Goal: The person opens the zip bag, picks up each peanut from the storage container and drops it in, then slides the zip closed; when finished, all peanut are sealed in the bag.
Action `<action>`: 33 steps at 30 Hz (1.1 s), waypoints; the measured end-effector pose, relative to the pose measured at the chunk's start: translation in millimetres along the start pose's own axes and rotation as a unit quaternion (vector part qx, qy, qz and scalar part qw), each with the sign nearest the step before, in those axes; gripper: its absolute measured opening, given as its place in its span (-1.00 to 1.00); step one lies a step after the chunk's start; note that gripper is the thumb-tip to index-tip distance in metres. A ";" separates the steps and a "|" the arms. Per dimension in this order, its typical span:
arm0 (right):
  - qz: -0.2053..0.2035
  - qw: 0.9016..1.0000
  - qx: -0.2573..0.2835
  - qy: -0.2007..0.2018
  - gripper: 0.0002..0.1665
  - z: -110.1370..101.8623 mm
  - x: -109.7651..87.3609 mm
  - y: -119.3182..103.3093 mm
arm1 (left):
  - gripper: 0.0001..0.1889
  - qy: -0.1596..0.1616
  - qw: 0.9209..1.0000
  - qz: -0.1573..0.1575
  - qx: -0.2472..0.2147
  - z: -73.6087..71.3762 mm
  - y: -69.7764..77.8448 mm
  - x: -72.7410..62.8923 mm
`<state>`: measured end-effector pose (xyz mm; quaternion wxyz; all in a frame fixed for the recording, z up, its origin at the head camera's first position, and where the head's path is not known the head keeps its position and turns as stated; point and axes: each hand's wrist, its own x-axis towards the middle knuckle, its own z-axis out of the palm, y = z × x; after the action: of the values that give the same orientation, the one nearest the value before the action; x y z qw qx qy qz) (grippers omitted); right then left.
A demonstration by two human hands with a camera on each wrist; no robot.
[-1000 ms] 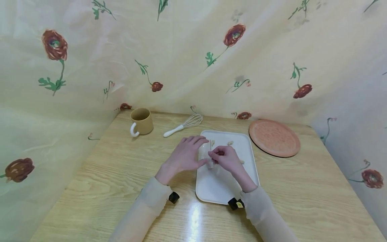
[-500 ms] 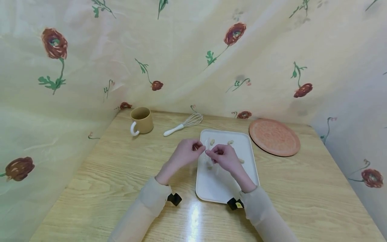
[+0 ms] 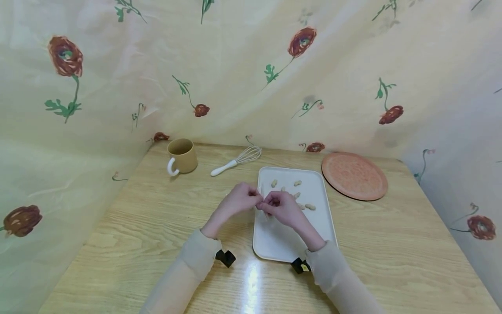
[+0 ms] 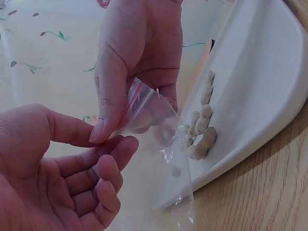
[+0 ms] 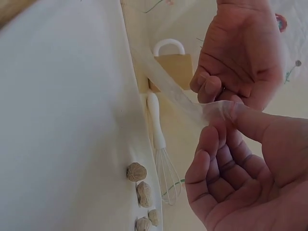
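Left wrist view: pinching the clear bag [image 4: 166, 144] with left hand [image 4: 57, 178] and right hand [image 4: 137, 53], up over the left edge of the tray [image 3: 270, 240], near some peanuts [image 4: 204, 115]. Probably best to peel gently, tugging evenly beside the zip [image 4: 138, 98].

Head view bright, white glare streaking pale wood-grain table [image 3: 157, 209], soft shadow on white rectangular plastic-like tray [image 3: 270, 242], wrist views dimmer, small glints along clear plastic zip bag [image 4: 168, 144].
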<state>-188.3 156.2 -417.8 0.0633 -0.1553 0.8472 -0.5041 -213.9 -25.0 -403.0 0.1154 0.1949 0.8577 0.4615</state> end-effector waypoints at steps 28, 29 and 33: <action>0.052 0.995 -0.057 -0.067 -0.66 6.3 -0.4 -1.4 | -0.80 -0.019 0.995 -0.060 0.072 3.7 7.0 -5.5; 0.050 0.995 -0.061 -0.065 -0.66 6.0 -0.5 -1.9 | -0.80 -0.019 0.995 -0.060 0.075 4.1 7.4 -5.7; 0.030 0.996 -0.076 -0.045 -0.67 4.7 -0.4 -3.3 | -0.78 -0.020 0.995 -0.061 0.075 5.4 7.5 -5.3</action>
<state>-186.0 150.9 -417.2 0.1038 -0.1568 0.8838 -0.4285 -205.4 -19.7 -399.6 0.1454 0.1599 0.8978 0.3838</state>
